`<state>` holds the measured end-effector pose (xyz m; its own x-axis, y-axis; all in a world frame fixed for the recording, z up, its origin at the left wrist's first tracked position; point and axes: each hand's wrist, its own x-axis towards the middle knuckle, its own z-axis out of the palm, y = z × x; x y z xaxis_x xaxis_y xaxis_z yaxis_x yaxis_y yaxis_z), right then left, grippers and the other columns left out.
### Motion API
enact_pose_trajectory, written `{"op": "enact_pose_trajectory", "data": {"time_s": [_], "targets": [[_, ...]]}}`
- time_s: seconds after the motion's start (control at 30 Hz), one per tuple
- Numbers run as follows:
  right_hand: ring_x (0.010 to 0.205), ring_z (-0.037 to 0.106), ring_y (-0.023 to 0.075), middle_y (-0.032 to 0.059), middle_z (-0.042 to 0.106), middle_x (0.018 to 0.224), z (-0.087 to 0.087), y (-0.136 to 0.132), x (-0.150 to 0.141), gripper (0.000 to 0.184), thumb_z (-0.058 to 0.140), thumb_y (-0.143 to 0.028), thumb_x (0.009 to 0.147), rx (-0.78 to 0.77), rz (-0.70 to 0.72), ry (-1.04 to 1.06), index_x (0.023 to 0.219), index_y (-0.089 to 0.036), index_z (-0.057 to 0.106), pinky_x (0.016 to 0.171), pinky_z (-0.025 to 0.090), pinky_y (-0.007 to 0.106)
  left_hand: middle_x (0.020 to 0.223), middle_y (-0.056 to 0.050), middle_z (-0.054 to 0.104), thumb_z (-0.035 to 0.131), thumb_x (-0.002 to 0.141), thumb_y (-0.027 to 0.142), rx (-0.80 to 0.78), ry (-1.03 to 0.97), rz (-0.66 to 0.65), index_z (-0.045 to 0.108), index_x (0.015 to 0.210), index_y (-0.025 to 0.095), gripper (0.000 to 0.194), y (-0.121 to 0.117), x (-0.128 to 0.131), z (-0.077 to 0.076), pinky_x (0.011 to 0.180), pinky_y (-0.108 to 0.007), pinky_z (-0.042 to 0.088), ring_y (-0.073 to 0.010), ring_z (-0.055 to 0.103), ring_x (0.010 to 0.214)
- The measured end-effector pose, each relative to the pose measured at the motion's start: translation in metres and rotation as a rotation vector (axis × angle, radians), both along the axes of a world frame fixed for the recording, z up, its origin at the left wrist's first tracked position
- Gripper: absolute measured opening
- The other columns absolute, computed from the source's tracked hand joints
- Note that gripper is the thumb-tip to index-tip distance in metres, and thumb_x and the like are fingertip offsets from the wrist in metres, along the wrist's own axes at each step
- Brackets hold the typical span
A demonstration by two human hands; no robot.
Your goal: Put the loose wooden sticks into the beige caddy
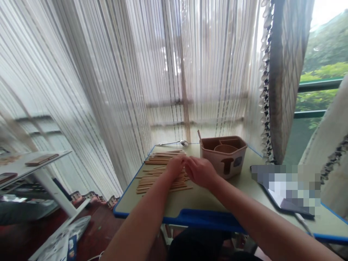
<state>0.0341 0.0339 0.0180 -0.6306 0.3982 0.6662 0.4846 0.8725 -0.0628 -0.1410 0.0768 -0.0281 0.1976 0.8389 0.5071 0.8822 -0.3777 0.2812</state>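
Observation:
Many thin wooden chopsticks (pixel 152 184) lie sideways in loose rows on the left half of the small table (pixel 201 201). My left hand (pixel 176 166) is over their right ends, fingers curled. Against it, fingertips meeting, is my right hand (pixel 200 172), its fingers pressed together. Whatever is between the fingers is hidden or too small to name. Just right of my hands stands a brown and white utensil holder (pixel 220 165) with compartments. A pair of sticks (pixel 199 135) leans up from its left corner.
A metal ladle (pixel 184 143) lies at the table's back edge. On the right is a tablet-like device (pixel 282 206) with a white cable (pixel 303 222), its screen blurred out. Striped curtains (pixel 168 72) hang behind. Another table (pixel 54 163) stands at left with a flat brown object (pixel 42 159).

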Motion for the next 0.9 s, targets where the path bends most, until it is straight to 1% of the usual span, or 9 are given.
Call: {"op": "enact_pose_trajectory", "data": {"time_s": [0.07,0.1,0.23,0.33,0.4,0.6,0.77,0.83,0.9], "targets": [[0.088,0.064,0.0198,0.0118,0.067,0.104,-0.021,0.011,0.001,0.034,0.031,-0.027,0.092,-0.135,-0.019,0.106,0.115,-0.018,0.053,0.074,0.045,0.029,0.102,-0.009,0.065,0.04,0.091,0.026,0.062,-0.046,0.024,0.061,0.099,0.018,0.023,-0.002,0.0,0.001,0.087,-0.03,0.044,-0.0186,0.059,0.096],[0.08,0.065,0.0193,0.011,0.069,0.096,-0.027,0.017,0.002,0.034,0.028,-0.028,0.093,-0.214,-0.085,0.216,0.116,-0.017,0.052,0.071,0.046,0.029,0.104,-0.008,0.064,0.039,0.092,0.025,0.105,-0.085,0.03,0.059,0.101,0.019,0.023,-0.003,-0.001,0.002,0.088,-0.031,0.045,-0.0179,0.059,0.097],[0.067,0.063,0.0188,0.0052,0.067,0.076,-0.032,0.029,0.007,0.032,0.029,-0.035,0.093,-0.365,-0.088,0.299,0.104,-0.021,0.055,0.066,0.045,0.028,0.102,-0.008,0.063,0.04,0.089,0.016,0.234,-0.195,0.026,0.058,0.1,0.018,0.022,-0.004,-0.002,0.005,0.091,-0.033,0.045,-0.0175,0.057,0.099],[0.063,0.062,0.0173,0.0026,0.066,0.071,-0.03,0.025,0.007,0.031,0.031,-0.037,0.093,-0.405,-0.049,0.273,0.099,-0.023,0.056,0.062,0.044,0.025,0.097,-0.009,0.062,0.042,0.082,0.008,0.247,-0.174,0.031,0.06,0.095,0.016,0.024,-0.002,-0.001,0.007,0.09,-0.034,0.046,-0.0182,0.057,0.097],[0.062,0.062,0.0166,0.0018,0.065,0.069,-0.03,0.024,0.005,0.029,0.032,-0.036,0.092,-0.41,-0.058,0.277,0.1,-0.022,0.056,0.061,0.043,0.024,0.097,-0.009,0.063,0.042,0.081,0.008,0.22,-0.153,0.015,0.061,0.095,0.016,0.025,-0.001,-0.001,0.006,0.092,-0.035,0.045,-0.0186,0.057,0.098],[0.059,0.062,0.0167,0.0021,0.066,0.065,-0.031,0.03,0.004,0.025,0.038,-0.034,0.09,-0.42,-0.205,0.287,0.099,-0.021,0.058,0.06,0.041,0.024,0.109,-0.008,0.065,0.042,0.088,0.018,0.123,-0.13,-0.058,0.061,0.111,0.019,0.03,0.003,-0.003,0.002,0.095,-0.035,0.044,-0.0188,0.057,0.106],[0.065,0.064,0.0168,0.0056,0.069,0.071,-0.031,0.034,0.005,0.029,0.038,-0.035,0.09,-0.461,-0.271,0.223,0.088,-0.02,0.062,0.063,0.041,0.024,0.118,-0.006,0.062,0.043,0.088,0.02,0.038,-0.124,-0.014,0.058,0.118,0.023,0.034,0.001,-0.003,0.001,0.096,-0.035,0.044,-0.0186,0.056,0.11],[0.067,0.064,0.0172,0.0077,0.069,0.073,-0.032,0.035,0.005,0.031,0.038,-0.035,0.09,-0.479,-0.3,0.203,0.084,-0.018,0.064,0.063,0.041,0.025,0.115,-0.007,0.063,0.042,0.087,0.017,0.035,-0.132,0.0,0.059,0.116,0.02,0.034,0.0,-0.001,0.002,0.095,-0.034,0.044,-0.0181,0.058,0.106],[0.065,0.064,0.0171,0.0094,0.069,0.072,-0.034,0.037,0.005,0.035,0.037,-0.035,0.091,-0.498,-0.315,0.205,0.079,-0.017,0.064,0.062,0.041,0.025,0.105,-0.007,0.066,0.041,0.083,0.012,0.031,-0.124,0.002,0.063,0.106,0.018,0.032,-0.001,0.002,0.003,0.092,-0.032,0.044,-0.0174,0.059,0.098]]}}
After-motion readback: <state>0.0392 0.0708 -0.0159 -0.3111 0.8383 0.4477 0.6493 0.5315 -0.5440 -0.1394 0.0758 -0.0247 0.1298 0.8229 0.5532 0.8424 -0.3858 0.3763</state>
